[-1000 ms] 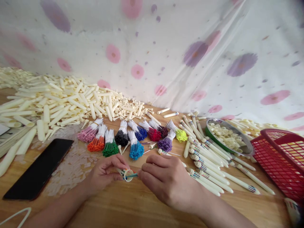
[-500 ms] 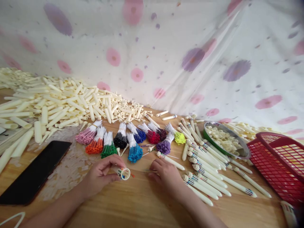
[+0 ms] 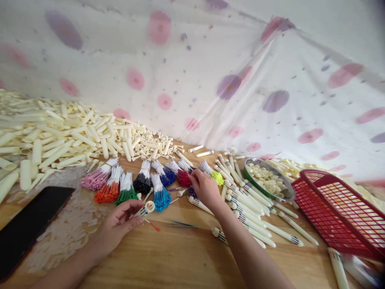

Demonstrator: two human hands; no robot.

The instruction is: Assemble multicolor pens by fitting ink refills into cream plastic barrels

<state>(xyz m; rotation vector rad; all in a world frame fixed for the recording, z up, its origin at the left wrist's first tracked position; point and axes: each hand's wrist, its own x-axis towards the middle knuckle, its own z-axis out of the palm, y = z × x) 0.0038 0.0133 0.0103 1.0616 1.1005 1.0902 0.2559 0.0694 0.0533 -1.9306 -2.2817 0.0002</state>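
"Starting nearest, what have you got?"

"One black phone (image 3: pixel 36 224) at my lower left, on the table (image 3: pixel 180 265), and one white pen (image 3: pixel 338 267) at my lower right. My left hand (image 3: pixel 120 228) has its grip closed around one white barrel (image 3: pixel 141 210), open end tilted up, above the table. Just beside it I see one orange-tipped stick (image 3: pixel 154 226) and one pair of tweezers (image 3: pixel 182 224) lying flat."

"And the right?"

"My right hand (image 3: pixel 206 188) reaches in among the bundles of colour-tipped sticks (image 3: pixel 161 196). Its fingertips are hidden, so I can't tell whether that grip holds anything."

"How many bundles?"

"I count ten: pink, orange, green, black, sky blue, dark blue, red, yellow, purple partly covered, and one whose tips are mostly hidden."

"Off to the right?"

"Pens in a cluster (image 3: pixel 252 217), overlapping too much to count, one red basket (image 3: pixel 339 216), one green-sided bowl (image 3: pixel 255 188) full of small cream parts."

"Farthest?"

"Two pens (image 3: pixel 205 153) apart from the cluster, an uncountable heap of cream tubes (image 3: pixel 69 136) at left, and one flowered sheet (image 3: pixel 195 72) behind everything."
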